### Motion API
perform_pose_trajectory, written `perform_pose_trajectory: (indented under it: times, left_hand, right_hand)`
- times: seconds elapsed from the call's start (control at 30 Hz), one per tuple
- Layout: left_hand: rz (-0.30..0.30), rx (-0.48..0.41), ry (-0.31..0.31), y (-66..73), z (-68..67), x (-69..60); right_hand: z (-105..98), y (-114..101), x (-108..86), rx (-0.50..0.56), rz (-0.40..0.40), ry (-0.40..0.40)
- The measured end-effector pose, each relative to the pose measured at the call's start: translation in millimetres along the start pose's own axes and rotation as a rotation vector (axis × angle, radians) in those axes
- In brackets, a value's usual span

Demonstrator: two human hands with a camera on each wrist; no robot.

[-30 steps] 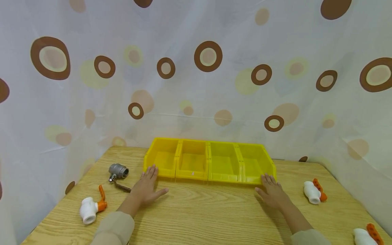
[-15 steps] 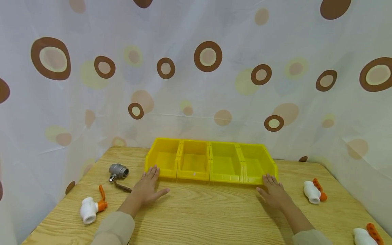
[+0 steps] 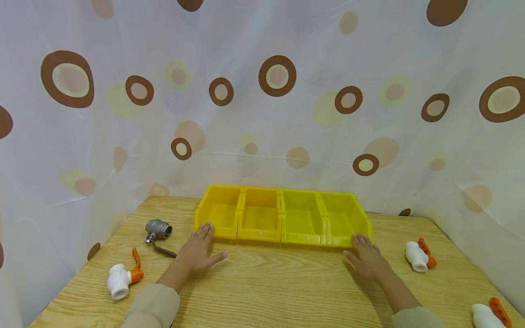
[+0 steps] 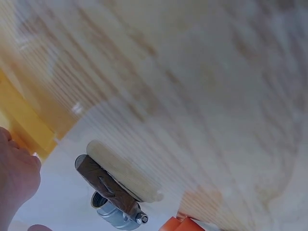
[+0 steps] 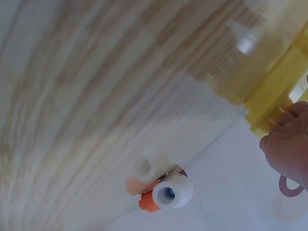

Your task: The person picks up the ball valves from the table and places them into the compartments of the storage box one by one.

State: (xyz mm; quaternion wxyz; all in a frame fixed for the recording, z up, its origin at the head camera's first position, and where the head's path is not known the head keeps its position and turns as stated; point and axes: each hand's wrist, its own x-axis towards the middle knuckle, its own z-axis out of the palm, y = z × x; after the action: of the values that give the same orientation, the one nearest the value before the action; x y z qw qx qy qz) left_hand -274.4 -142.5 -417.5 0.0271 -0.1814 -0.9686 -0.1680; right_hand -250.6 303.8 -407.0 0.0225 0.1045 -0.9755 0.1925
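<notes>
A row of several yellow storage bins [image 3: 301,238] stands at the back of the table, joined side by side, their insides bare. My left hand [image 3: 194,253] lies with straight fingers against the front of the leftmost bin, thumb spread to the right. At the other end, the extended fingers of my right hand [image 3: 367,259] touch the front corner of the rightmost bin. In the left wrist view, my left hand [image 4: 17,178] meets the orange-yellow bin wall [image 4: 24,115]. The right wrist view has my right hand [image 5: 291,144] at the yellow bin edge [image 5: 274,91]. Neither hand holds anything.
Left of my left hand are a grey metal ball valve [image 3: 159,228] with a brown lever and a white plastic valve [image 3: 119,281] with an orange handle. Two similar white valves [image 3: 416,256] lie toward the right edge. A dotted curtain [image 3: 279,123] hangs behind the wooden table [image 3: 279,287].
Over the first half second the bins and both hands shift very slightly to the right. Since then hands and bins look still; the view itself moves a little.
</notes>
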Motion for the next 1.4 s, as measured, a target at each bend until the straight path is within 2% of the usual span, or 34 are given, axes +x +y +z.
perform_pose_trajectory:
  times: [0.23, 0.37, 0.47, 0.77, 1.4]
  left_hand:
    - [-0.002, -0.023, -0.001, 0.9, 0.0, -1.2]
    - [0.029, -0.091, 0.039, -1.2, 3.3, -2.0]
    - [0.045, -0.11, 0.056, -1.1, 4.0, -2.6]
    - [-0.01, -0.011, -0.007, 4.8, -1.3, -2.0]
    - [-0.01, -0.001, -0.002, 6.0, -0.2, -1.7]
  right_hand:
    - [0.4, 0.3, -0.1, 0.002, 0.006, -0.012]
    - [0.8, 0.6, -0.6, 0.001, 0.009, -0.014]
    - [0.9, 0.7, -1.3, 0.001, 0.008, -0.011]
    - [1.3, 1.7, -3.3, -0.02, 0.0, 0.005]
    - [-0.1, 0.9, -5.3, -0.036, 0.013, -0.008]
